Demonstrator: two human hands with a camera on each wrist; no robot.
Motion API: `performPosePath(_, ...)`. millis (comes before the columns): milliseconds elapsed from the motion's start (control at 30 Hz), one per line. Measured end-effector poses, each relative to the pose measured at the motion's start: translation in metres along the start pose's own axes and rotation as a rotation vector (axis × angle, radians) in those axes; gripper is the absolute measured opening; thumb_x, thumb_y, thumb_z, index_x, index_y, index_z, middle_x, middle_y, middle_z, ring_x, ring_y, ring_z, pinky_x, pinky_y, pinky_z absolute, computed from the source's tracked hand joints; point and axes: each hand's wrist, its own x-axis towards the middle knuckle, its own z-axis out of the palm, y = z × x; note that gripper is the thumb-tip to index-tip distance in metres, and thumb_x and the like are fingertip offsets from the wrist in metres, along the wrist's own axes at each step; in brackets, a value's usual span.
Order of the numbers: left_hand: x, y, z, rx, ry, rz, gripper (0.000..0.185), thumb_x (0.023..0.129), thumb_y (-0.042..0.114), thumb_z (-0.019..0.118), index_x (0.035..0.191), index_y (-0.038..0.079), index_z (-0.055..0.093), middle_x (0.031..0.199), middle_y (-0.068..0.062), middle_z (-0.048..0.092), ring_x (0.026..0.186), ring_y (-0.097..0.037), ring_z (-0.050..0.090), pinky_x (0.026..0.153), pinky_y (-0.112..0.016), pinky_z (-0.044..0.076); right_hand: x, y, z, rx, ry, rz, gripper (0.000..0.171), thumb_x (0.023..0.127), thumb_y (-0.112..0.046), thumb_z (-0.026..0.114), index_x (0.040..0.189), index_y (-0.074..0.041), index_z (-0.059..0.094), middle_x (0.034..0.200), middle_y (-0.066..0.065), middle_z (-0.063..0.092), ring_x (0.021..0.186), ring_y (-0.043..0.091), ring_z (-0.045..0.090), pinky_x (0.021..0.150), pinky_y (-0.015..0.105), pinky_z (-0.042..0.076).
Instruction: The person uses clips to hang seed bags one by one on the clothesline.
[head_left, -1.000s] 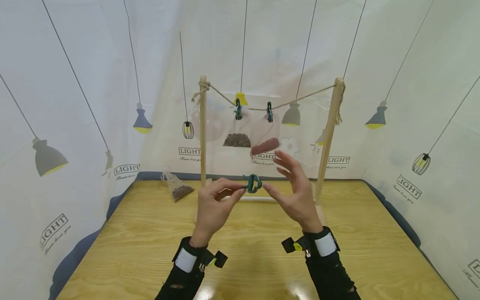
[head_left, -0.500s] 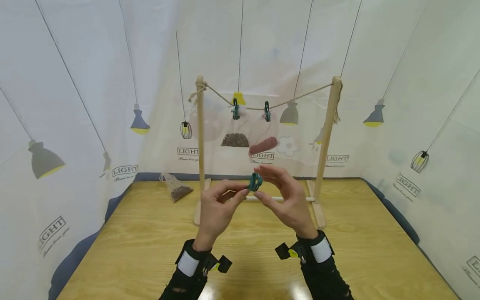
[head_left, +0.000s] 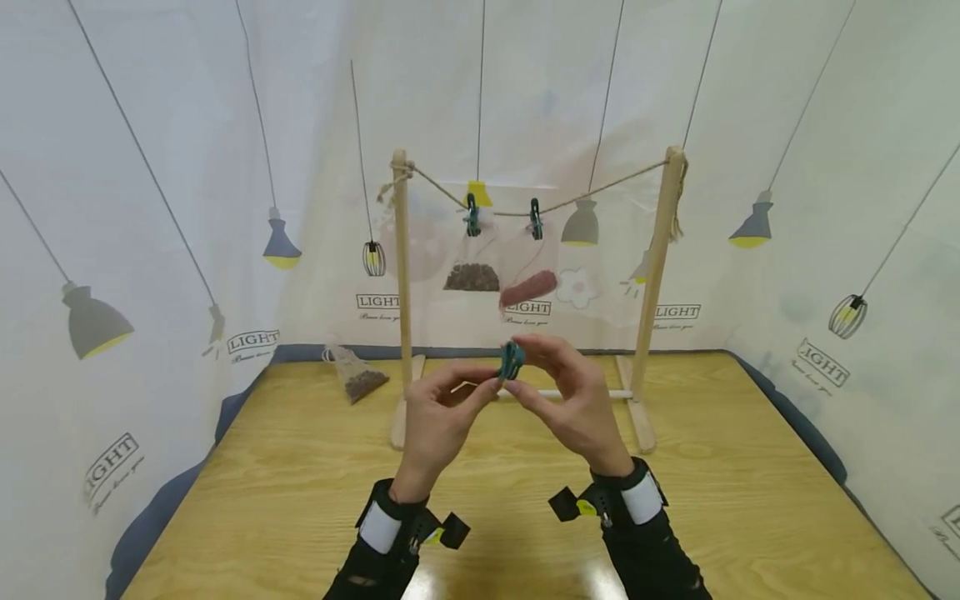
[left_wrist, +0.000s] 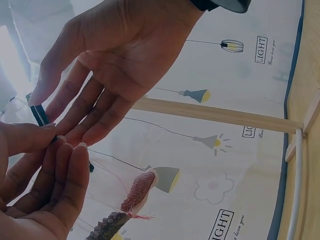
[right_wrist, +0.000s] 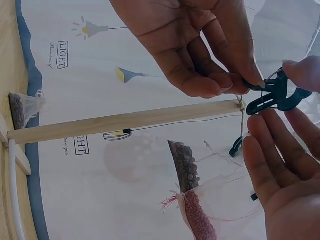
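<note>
In front of the rope stand, my left hand (head_left: 438,421) pinches one end of a dark green plastic clip (head_left: 512,360) between thumb and fingers. My right hand (head_left: 577,404) has its thumb and index finger on the clip's other end. The right wrist view gives a closer look at the clip (right_wrist: 270,94), with a thumb on it from each side. Behind the hands, two similar green clips hang on the twine (head_left: 605,186). Below them hang a see-through bag of dark pebbles (head_left: 471,277) and one of pink granules (head_left: 528,289).
The wooden stand's left post (head_left: 403,267) and right post (head_left: 658,267) rise from feet on the table (head_left: 495,500), joined low by a white rod (head_left: 617,394). Another drawstring bag with dark contents (head_left: 363,382) lies on the table left of the stand. A lamp-printed sheet surrounds the table.
My right hand's spread fingers have come down and in, and they now close on the clip beside the left hand. The clip has turned. The hanging bags stay in place.
</note>
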Motion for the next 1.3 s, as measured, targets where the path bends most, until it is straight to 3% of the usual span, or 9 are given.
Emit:
performPosePath(167, -0.001, 0.001, 0.001, 0.013, -0.040, -0.008, 0.018, 0.092, 0.002, 0.074, 0.110, -0.003, 0.074, 0.106, -0.024, 0.073, 0.095, -0.011, 0.073, 0.084, -0.036, 0.065, -0.002, -0.003, 0.000, 0.001, 0.006, 0.010, 0.050, 0.087, 0.014, 0.071, 0.134, 0.005, 0.059, 0.131, 0.027, 0.062, 0.118, 0.012, 0.067, 0.106, 0.032, 0.055)
performPosePath(333, -0.001, 0.001, -0.001, 0.038, -0.080, -0.010, 0.021, 0.093, 0.002, 0.074, 0.114, -0.001, 0.074, 0.108, -0.022, 0.073, 0.099, -0.011, 0.070, 0.087, -0.034, 0.064, -0.004, -0.004, -0.001, 0.012, 0.033, 0.017, 0.049, 0.087, 0.014, 0.071, 0.134, 0.007, 0.058, 0.131, 0.016, 0.065, 0.121, 0.013, 0.066, 0.107, 0.033, 0.055)
performPosePath(567, 0.001, 0.001, -0.007, 0.042, -0.083, 0.001, 0.020, 0.093, -0.001, 0.072, 0.113, -0.005, 0.072, 0.107, -0.027, 0.071, 0.096, -0.009, 0.070, 0.084, -0.029, 0.064, -0.002, -0.003, -0.001, 0.030, 0.043, -0.014, 0.049, 0.086, 0.016, 0.070, 0.134, 0.007, 0.058, 0.125, 0.034, 0.062, 0.121, 0.021, 0.067, 0.107, 0.034, 0.054)
performPosePath(733, 0.003, 0.007, -0.010, 0.002, -0.064, -0.009, 0.020, 0.096, 0.000, 0.069, 0.114, -0.009, 0.070, 0.108, -0.026, 0.070, 0.091, -0.009, 0.072, 0.083, -0.031, 0.064, 0.001, -0.001, -0.002, -0.103, 0.048, -0.045, 0.052, 0.082, 0.015, 0.075, 0.131, 0.003, 0.062, 0.125, 0.025, 0.065, 0.117, 0.013, 0.066, 0.104, 0.031, 0.055)
performPosePath(933, 0.002, 0.013, -0.012, -0.016, -0.051, -0.011, 0.021, 0.097, 0.000, 0.068, 0.115, -0.009, 0.070, 0.110, -0.013, 0.073, 0.090, -0.010, 0.074, 0.083, -0.033, 0.064, 0.002, 0.000, -0.002, -0.291, 0.054, -0.112, 0.051, 0.079, 0.003, 0.082, 0.127, -0.004, 0.066, 0.120, 0.013, 0.070, 0.110, 0.016, 0.066, 0.099, 0.027, 0.055)
performPosePath(1167, 0.001, 0.015, -0.010, 0.003, -0.041, -0.005, 0.026, 0.095, 0.000, 0.070, 0.119, -0.009, 0.070, 0.111, -0.027, 0.071, 0.092, -0.010, 0.074, 0.083, -0.033, 0.065, 0.002, -0.001, 0.000, -0.423, 0.050, -0.181, 0.051, 0.078, -0.006, 0.084, 0.126, -0.005, 0.068, 0.118, 0.010, 0.069, 0.106, 0.021, 0.066, 0.096, 0.028, 0.053)
performPosePath(1300, 0.002, 0.016, -0.009, 0.036, -0.026, -0.019, 0.026, 0.094, 0.002, 0.073, 0.119, -0.003, 0.072, 0.109, -0.024, 0.072, 0.092, -0.011, 0.074, 0.082, -0.033, 0.065, 0.003, -0.004, 0.001, -0.475, 0.033, -0.190, 0.051, 0.079, -0.009, 0.084, 0.127, -0.006, 0.068, 0.120, 0.010, 0.067, 0.110, 0.023, 0.064, 0.100, 0.029, 0.052)
